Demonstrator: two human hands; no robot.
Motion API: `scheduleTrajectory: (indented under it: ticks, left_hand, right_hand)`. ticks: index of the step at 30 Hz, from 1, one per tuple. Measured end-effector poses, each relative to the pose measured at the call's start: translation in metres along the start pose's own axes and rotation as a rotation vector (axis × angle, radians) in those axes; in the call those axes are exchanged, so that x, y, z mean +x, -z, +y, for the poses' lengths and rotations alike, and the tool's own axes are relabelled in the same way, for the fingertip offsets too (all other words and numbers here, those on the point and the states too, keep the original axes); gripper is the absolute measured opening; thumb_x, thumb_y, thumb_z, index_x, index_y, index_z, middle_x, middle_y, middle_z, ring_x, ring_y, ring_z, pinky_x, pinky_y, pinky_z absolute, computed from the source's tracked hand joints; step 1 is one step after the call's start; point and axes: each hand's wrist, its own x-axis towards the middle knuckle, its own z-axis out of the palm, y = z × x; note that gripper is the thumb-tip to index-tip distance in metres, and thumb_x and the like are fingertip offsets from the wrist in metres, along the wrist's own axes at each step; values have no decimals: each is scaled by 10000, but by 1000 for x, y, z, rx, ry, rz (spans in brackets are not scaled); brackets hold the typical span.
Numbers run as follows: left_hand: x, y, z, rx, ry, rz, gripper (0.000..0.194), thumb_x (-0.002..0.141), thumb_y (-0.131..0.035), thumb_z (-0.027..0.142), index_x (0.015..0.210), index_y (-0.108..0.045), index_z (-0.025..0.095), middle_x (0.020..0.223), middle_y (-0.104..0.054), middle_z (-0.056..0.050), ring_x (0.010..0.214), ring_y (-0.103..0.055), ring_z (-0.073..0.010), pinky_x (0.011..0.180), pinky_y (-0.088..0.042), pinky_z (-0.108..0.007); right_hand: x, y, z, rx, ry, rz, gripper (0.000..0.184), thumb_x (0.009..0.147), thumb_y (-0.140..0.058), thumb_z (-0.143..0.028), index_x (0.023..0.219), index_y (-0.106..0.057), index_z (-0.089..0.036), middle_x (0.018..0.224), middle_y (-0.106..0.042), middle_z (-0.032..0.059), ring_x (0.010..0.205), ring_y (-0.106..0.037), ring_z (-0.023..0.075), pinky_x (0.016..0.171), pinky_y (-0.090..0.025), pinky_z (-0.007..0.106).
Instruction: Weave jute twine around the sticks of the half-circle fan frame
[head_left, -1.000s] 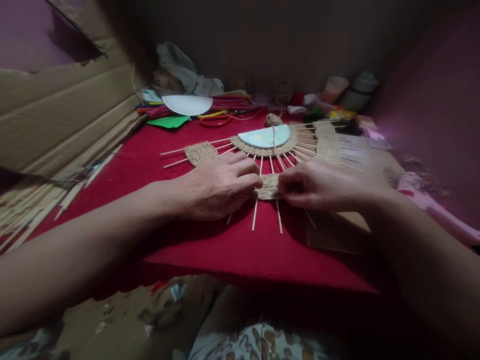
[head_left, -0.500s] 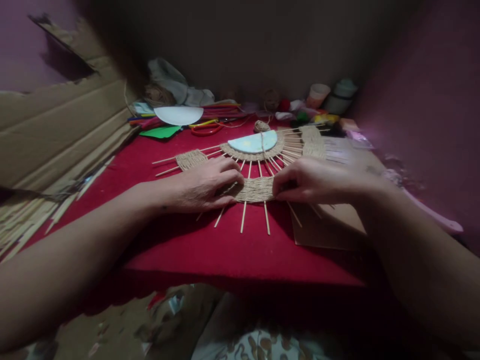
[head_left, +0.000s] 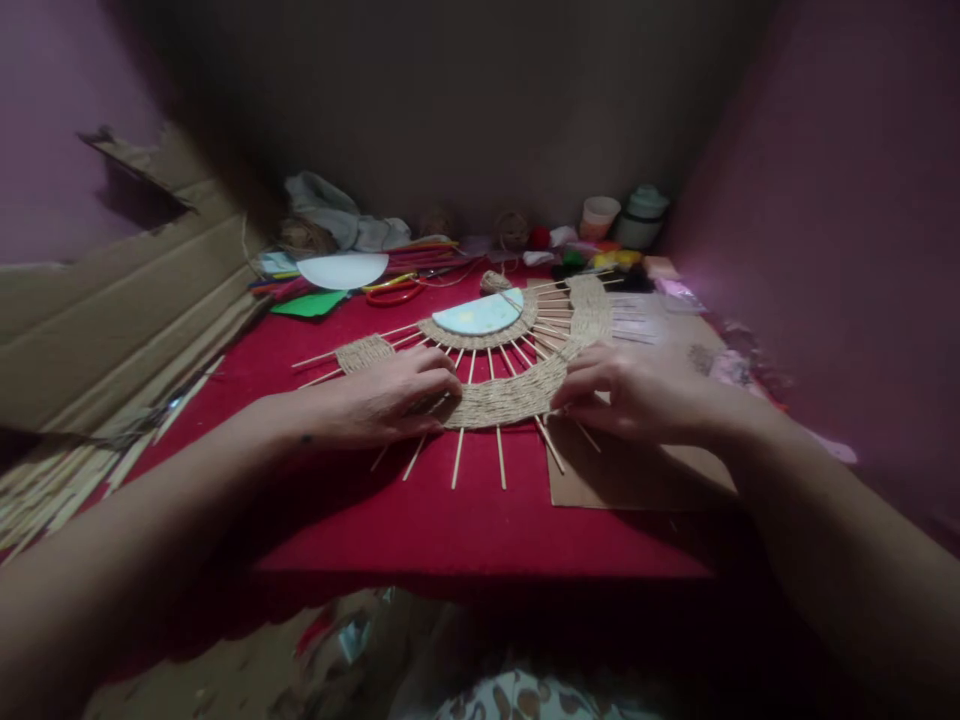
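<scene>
A woven twine band [head_left: 495,403] curves across thin wooden sticks [head_left: 501,460] that fan out from a pale blue half-disc [head_left: 480,314] with a twine edge. My left hand [head_left: 394,395] is closed over the band's left part, thumb below and fingers above. On the right, my right hand [head_left: 626,392] pinches the band's lower edge between thumb and fingers. Part of the weave lies hidden under both hands. A small twine ball [head_left: 493,282] rests behind the half-disc.
A cardboard piece [head_left: 637,475] lies under the right side on the red cloth [head_left: 337,530]. Scissors [head_left: 394,292], green paper [head_left: 309,303] and a white half-disc [head_left: 343,270] sit at the back left. A cup [head_left: 598,217] and a bottle [head_left: 643,215] stand at the back right. Loose sticks [head_left: 45,470] lie at the left.
My right hand has shifted along the band, so more weave shows between my hands. My left hand keeps its hold. The whole view has also shifted a little.
</scene>
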Motion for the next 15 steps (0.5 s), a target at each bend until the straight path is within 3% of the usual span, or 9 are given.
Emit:
scheduleTrajectory:
  ticks: [6, 11, 15]
  left_hand:
    - [6, 2, 1, 18, 48, -33, 229, 874, -538, 345, 1074, -546, 235, 1088, -512, -64, 928, -497, -184, 787, -431, -310]
    - [34, -3, 30, 123, 51, 46, 243, 859, -559, 389, 993, -549, 187, 1000, -523, -72, 904, -476, -208, 756, -423, -332]
    - [54, -16, 42, 72, 70, 82, 191, 848, -582, 331, 945, -542, 171, 972, -504, -70, 873, -469, -197, 743, -427, -326]
  right_hand:
    - [-3, 0, 6, -151, -72, 32, 184, 818, -537, -148, 778, -708, -203, 766, -668, 38, 717, -567, 146, 673, -387, 284]
    - [4, -2, 4, -260, -111, 37, 154, 797, -536, -149, 771, -679, -202, 765, -665, 39, 689, -548, 141, 622, -341, 271]
    - [14, 15, -4, -503, -202, 105, 174, 794, -505, -93, 740, -651, -170, 700, -658, 59, 639, -520, 146, 673, -330, 307]
